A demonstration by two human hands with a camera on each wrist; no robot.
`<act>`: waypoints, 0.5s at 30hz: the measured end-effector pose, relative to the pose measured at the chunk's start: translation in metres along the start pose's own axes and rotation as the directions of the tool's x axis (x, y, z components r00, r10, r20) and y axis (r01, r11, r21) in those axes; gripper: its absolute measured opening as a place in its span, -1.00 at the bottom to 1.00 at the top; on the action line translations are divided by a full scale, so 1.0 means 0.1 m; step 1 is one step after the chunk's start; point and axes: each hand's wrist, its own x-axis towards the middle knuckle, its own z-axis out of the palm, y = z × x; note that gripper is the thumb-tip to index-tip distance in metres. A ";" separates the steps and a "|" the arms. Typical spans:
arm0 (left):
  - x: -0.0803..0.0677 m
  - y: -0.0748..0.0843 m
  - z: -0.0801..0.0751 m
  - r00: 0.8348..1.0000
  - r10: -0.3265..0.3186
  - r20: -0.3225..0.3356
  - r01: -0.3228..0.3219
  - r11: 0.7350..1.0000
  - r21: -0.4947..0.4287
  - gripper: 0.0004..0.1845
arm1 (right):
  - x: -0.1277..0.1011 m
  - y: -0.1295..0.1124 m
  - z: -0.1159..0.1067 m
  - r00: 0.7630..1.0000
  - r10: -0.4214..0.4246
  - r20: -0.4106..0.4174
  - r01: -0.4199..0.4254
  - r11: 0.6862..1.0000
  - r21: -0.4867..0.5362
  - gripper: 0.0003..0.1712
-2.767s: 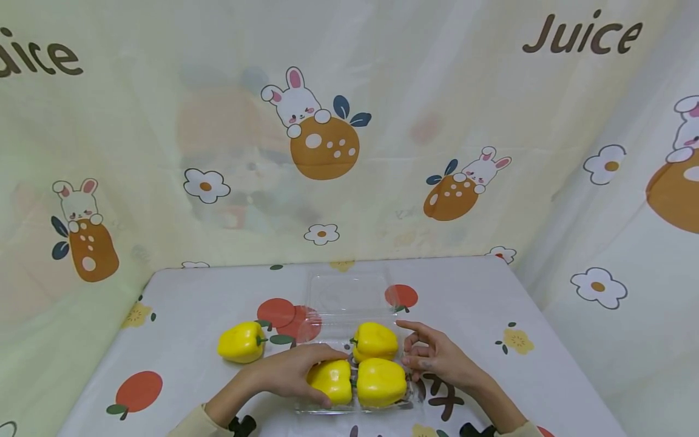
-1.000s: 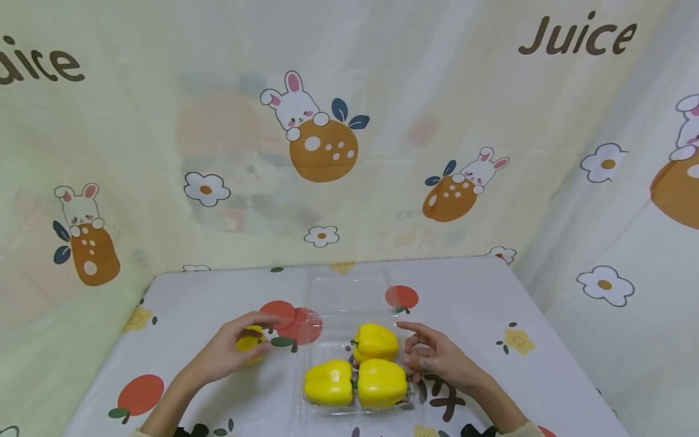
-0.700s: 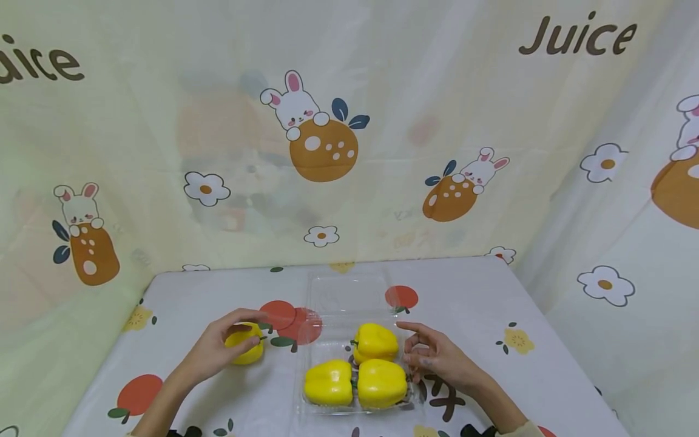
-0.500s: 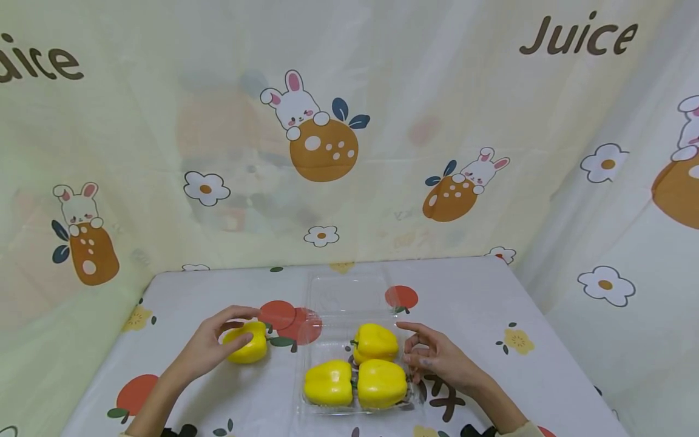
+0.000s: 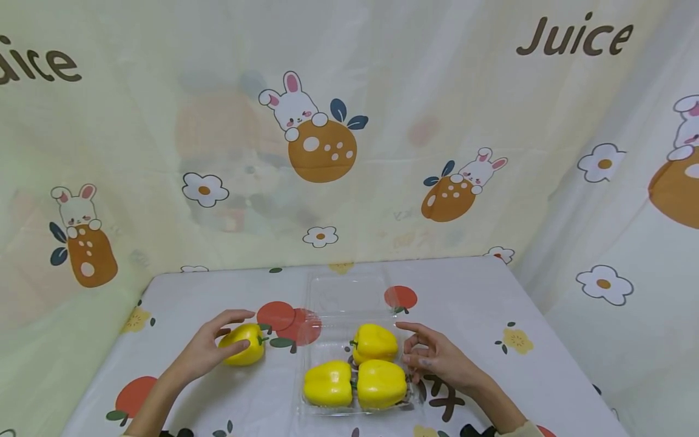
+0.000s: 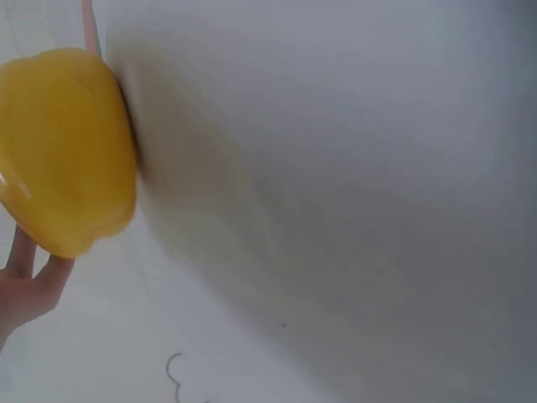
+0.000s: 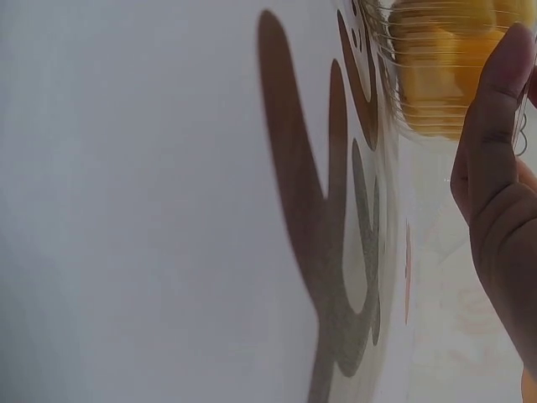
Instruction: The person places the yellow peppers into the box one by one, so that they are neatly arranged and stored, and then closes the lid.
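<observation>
My left hand (image 5: 204,346) holds a yellow bell pepper (image 5: 244,352), with the thumb across its near side and fingers at its far side. The left wrist view shows this pepper (image 6: 67,143) close to the table, fingertips at its lower edge. A clear plastic clamshell box (image 5: 322,414) lies with its lid (image 5: 349,294) folded back. Inside sit one bell pepper at the back right (image 5: 375,343), one at the front right (image 5: 381,383) and one at the front left (image 5: 327,383). My right hand (image 5: 442,358) rests at the box's right side, index finger extended, other fingers loosely bent.
The white tablecloth (image 5: 464,291) is printed with fruit, flowers and dark lettering. Behind and at both sides hangs a curtain (image 5: 382,212) with rabbit prints. In the right wrist view, the box's ribbed side wall (image 7: 419,67) is close by the right thumb.
My left hand has let go of the front-left pepper in the box and moved left to the loose pepper. Lately it has shifted slightly left around it. The right hand has stayed still.
</observation>
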 end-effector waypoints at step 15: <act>0.03 -0.17 0.04 0.982 -0.159 0.104 0.166 0.985 -0.056 -0.31 | -0.01 0.00 0.00 1.000 -0.004 0.005 0.004 1.000 -0.005 -0.09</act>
